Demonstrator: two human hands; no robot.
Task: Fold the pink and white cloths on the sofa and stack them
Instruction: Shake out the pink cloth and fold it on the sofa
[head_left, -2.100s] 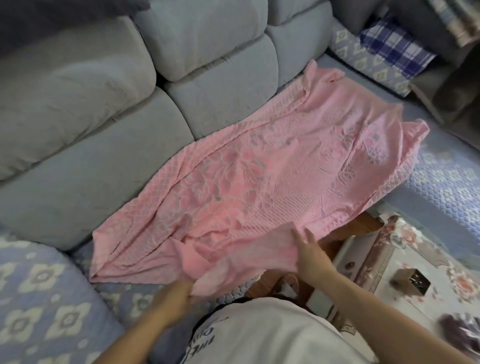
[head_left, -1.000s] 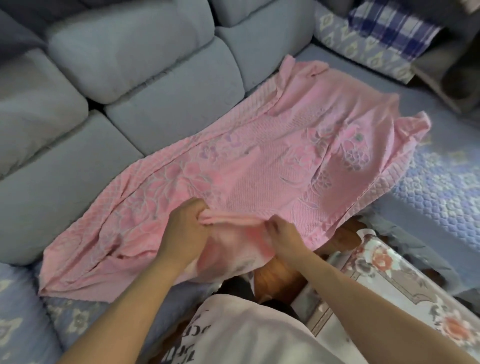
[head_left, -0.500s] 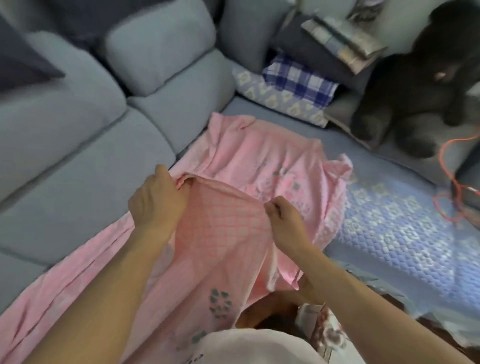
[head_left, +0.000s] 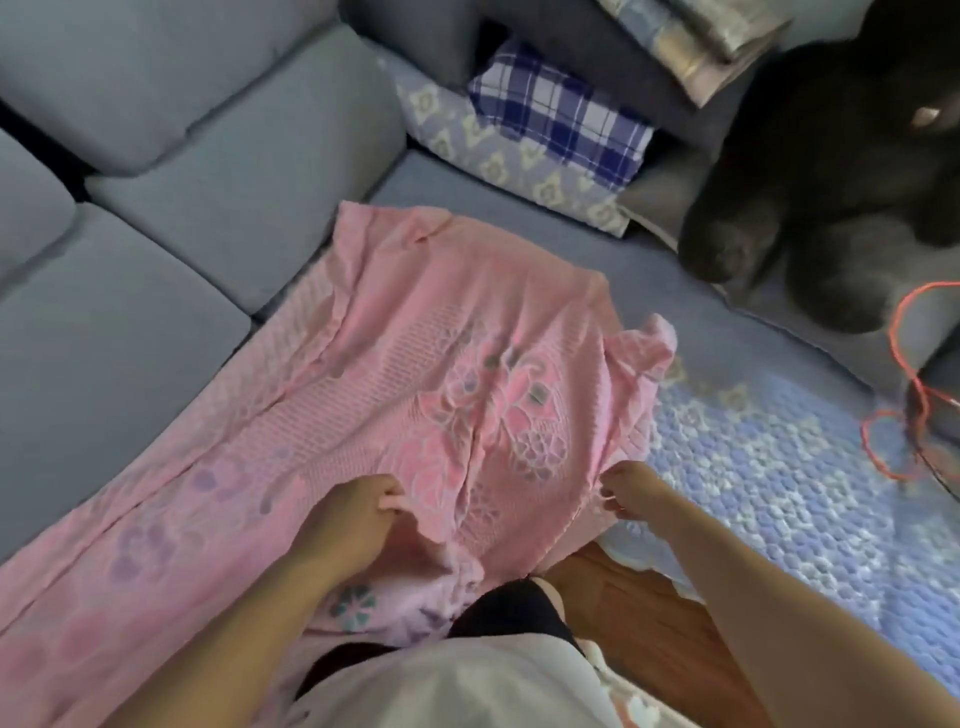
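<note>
Now the pink cloth lies spread along the sofa seat, its near edge doubled over. Left hand has its grip curled round a bunched fold near the cloth's front edge; right hand pinches the cloth's right edge. Beyond sit a blue plaid pillow and a dark plush toy. An orange cord lies on the quilted cover.
</note>
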